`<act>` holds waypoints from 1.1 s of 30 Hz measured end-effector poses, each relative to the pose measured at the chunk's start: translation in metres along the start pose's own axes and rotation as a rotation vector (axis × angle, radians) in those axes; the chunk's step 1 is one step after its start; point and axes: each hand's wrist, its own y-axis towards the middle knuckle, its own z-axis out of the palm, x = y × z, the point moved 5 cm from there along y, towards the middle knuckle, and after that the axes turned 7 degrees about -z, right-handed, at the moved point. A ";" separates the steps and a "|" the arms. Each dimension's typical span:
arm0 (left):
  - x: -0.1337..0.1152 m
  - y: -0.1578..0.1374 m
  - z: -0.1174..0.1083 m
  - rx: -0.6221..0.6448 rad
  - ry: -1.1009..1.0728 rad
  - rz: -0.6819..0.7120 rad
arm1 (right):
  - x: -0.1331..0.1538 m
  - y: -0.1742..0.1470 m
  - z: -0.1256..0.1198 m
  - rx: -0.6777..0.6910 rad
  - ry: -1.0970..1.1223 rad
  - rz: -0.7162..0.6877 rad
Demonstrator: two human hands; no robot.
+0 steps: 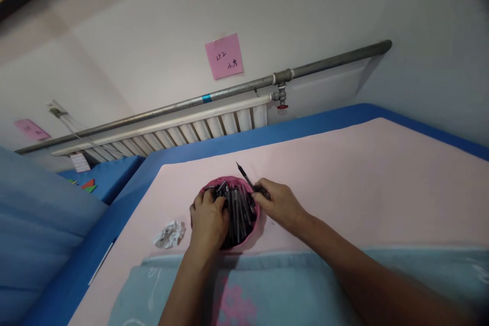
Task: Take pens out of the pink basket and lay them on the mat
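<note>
Head view: the right hand (280, 202) pinches a pen (244, 175), tip toward the bench's (362, 178) far edge, beside the pink basket (231, 180) toward the left edge; the left hand (209, 215) (grip not discernible) reaches in, presumably to steady the loose pens (237, 211).

We can't see some fingertips of the left hand (209, 219), sunk among the pens (237, 214) at the pink basket's (219, 180) 10 o'clock. Right forearm (344, 254) blurs, cropped at 4. Teal towel (286, 285) cropped at 6. Pink note (32, 130) at 9: too small to read.
</note>
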 end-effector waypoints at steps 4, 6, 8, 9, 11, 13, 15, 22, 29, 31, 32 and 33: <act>0.004 0.001 0.005 0.033 -0.007 -0.009 | -0.001 0.000 0.001 0.011 0.002 -0.002; 0.004 0.000 0.006 0.024 -0.015 -0.017 | -0.001 0.000 0.002 0.016 0.003 -0.002; 0.001 0.000 0.006 0.012 -0.008 -0.017 | -0.002 0.000 0.002 0.019 0.005 -0.005; 0.000 0.000 0.006 0.008 0.000 -0.019 | -0.001 0.000 0.002 0.020 0.006 -0.008; -0.003 0.001 0.007 -0.003 0.017 -0.030 | -0.001 0.000 0.002 0.020 0.007 -0.011; -0.005 0.002 0.007 -0.011 0.026 -0.036 | -0.001 0.000 0.001 0.019 0.006 -0.012; -0.005 0.003 0.009 -0.009 0.018 -0.030 | 0.000 0.000 0.001 0.019 0.005 -0.011; 0.006 0.005 0.008 -0.061 -0.172 -0.040 | -0.001 0.000 0.001 0.023 -0.007 0.001; 0.036 0.000 0.001 -0.061 -1.204 -0.126 | 0.018 -0.002 0.000 0.038 -0.035 -0.162; 0.044 0.002 0.008 0.003 -1.414 -0.200 | 0.028 -0.004 0.002 0.060 -0.087 -0.299; 0.047 0.003 0.010 0.018 -1.473 -0.217 | 0.031 -0.005 0.003 0.072 -0.123 -0.354; 0.050 0.004 0.012 0.030 -1.508 -0.219 | 0.034 -0.006 0.004 0.086 -0.162 -0.398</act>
